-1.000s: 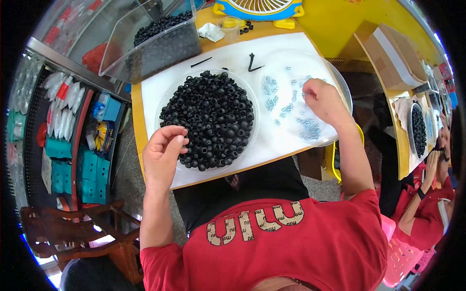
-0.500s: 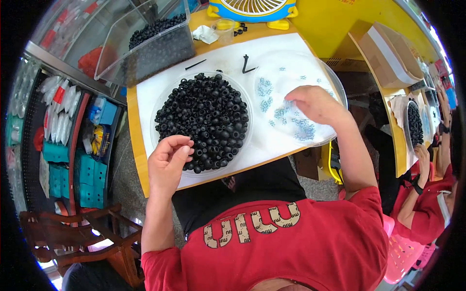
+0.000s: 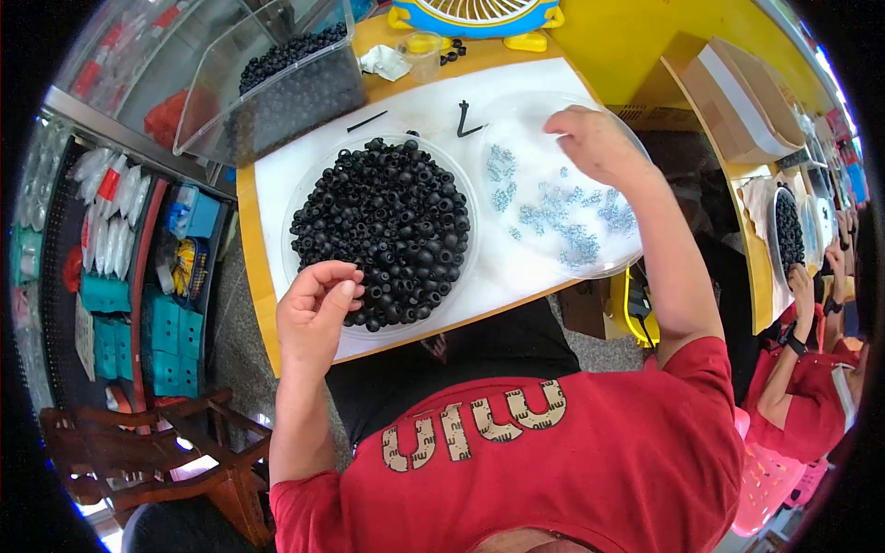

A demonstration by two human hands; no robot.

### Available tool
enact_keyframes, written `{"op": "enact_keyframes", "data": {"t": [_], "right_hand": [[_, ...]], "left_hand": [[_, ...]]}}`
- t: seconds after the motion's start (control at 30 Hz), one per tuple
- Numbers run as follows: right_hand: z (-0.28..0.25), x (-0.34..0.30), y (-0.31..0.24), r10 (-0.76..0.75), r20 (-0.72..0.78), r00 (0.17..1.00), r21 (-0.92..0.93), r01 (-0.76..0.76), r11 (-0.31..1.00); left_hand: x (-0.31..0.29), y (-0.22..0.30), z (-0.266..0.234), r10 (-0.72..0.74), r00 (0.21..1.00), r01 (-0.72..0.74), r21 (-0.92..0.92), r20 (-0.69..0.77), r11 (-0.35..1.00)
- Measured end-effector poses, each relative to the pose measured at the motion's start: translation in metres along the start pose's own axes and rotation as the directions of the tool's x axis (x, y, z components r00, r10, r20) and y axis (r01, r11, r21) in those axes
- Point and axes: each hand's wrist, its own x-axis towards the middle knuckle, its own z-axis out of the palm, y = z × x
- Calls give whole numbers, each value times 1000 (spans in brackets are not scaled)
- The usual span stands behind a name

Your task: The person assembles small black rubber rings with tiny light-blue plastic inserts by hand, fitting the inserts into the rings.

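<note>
A round clear tray (image 3: 472, 241) on the left holds a heap of small black ring-like parts (image 3: 383, 226). My left hand (image 3: 313, 313) is at its near left edge, thumb and fingers drawn together in a pinch; whatever is between them is too small to make out. A second round clear tray (image 3: 604, 274) on the right has small bluish, shiny pieces (image 3: 553, 207) spread in loose clusters. Over its far side is my right hand (image 3: 599, 146), fingers bent toward the thumb, pointing left; anything held there is hidden.
Both trays rest on a white sheet (image 3: 277, 198) with two dark thin pieces (image 3: 464, 120). Behind stand a clear bin (image 3: 295, 101) of black parts, a plastic cup (image 3: 421, 57) and a blue-yellow fan (image 3: 479, 18). Another person (image 3: 793, 396) works at the right.
My right hand has moved away from me, from the middle of the right tray to its far side, uncovering more bluish pieces. My left hand has barely moved.
</note>
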Motion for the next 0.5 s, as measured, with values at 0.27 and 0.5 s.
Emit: {"op": "enact_keyframes", "data": {"t": [0.27, 0.5], "right_hand": [[9, -52, -18, 110, 106, 988, 176, -128, 976], [35, -52, -37, -46, 67, 997, 105, 39, 994]], "left_hand": [[3, -4, 1, 1, 1000, -1, -1, 25, 1000], [-1, -3, 5, -18, 999, 18, -8, 28, 1000]]}}
